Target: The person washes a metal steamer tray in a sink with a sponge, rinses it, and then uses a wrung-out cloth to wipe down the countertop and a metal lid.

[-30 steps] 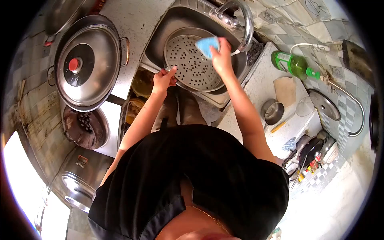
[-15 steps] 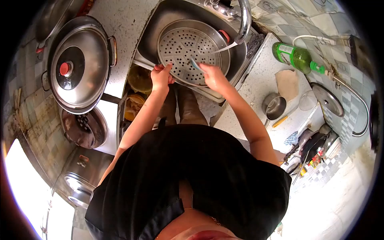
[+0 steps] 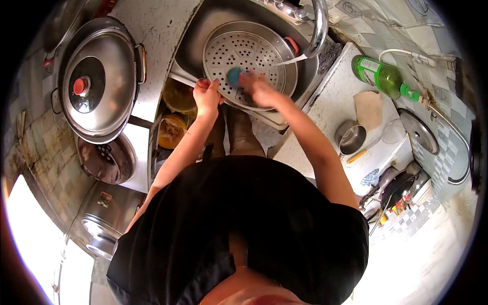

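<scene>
A round metal steamer pan [image 3: 231,50] with a perforated bottom sits tilted in the steel sink [image 3: 190,43]. My left hand [image 3: 207,97] is closed around its near-left side, where a bit of red handle shows between the fingers. Pressed toward the holes is a blue scrubbing pad [image 3: 234,76], held in my right hand [image 3: 262,92], which is smeared by motion. Water runs from the curved faucet [image 3: 322,28] into the pan, past its second red handle [image 3: 291,44].
Left of the sink stands a large lidded pot [image 3: 109,84]. On the right counter are a green bottle [image 3: 389,81], a small saucepan [image 3: 351,137], a brown cloth [image 3: 368,109] and a metal lid [image 3: 419,132]. Yellow basins [image 3: 173,127] sit below the counter.
My right hand has swept the blue pad left across the pan's bottom, and the pad now lies flatter. My left hand keeps its grip on the pan's side.
</scene>
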Tool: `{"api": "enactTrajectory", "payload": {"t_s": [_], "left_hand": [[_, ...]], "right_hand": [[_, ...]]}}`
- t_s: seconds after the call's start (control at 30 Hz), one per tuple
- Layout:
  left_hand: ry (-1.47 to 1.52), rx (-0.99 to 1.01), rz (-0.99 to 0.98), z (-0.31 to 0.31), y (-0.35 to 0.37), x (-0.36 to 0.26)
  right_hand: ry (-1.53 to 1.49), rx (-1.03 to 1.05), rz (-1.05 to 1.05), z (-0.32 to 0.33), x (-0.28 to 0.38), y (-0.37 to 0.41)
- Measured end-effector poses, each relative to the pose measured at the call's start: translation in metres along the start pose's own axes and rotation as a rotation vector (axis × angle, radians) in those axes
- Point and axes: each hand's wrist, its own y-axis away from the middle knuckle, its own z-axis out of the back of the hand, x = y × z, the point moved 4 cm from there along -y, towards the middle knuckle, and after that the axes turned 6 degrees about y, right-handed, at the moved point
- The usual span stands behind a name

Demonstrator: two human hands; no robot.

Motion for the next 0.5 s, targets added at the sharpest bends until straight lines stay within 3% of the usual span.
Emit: {"api": "enactTrajectory", "payload": {"t_s": [0.13,0.2,0.23,0.27,0.33,0.37,0.4,0.47,0.5], "left_hand": [[-0.021,-0.026,0.025,-0.002,0.001,0.002],[0.015,-0.027,-0.004,-0.004,-0.002,0.002],[0.008,-0.027,-0.003,-0.002,-0.003,0.003],[0.004,-0.031,0.004,0.001,-0.005,0.005],[0.012,0.018,-0.004,-0.001,-0.007,0.006],[-0.003,-0.013,0.022,0.000,-0.004,0.006],[-0.006,-0.007,0.022,-0.002,-0.002,0.003],[0.002,-0.040,0.008,-0.005,0.000,0.002],[-0.004,-0.048,0.013,-0.003,-0.002,0.003]], "right_hand": [[0.425,-0.103,-0.249,0.023,-0.017,-0.009],[-0.094,0.188,-0.279,0.021,0.018,0.006],[-0.053,-0.079,0.191,0.002,0.032,0.010],[-0.060,-0.074,0.188,-0.009,0.007,0.009],[0.012,0.179,-0.326,0.024,-0.024,0.021],[0.469,-0.151,-0.229,0.010,-0.049,0.022],[0.468,-0.154,-0.235,0.003,-0.048,0.022],[-0.028,0.201,-0.193,-0.024,-0.036,0.020],[-0.159,0.074,0.026,-0.029,-0.010,0.031]]}}
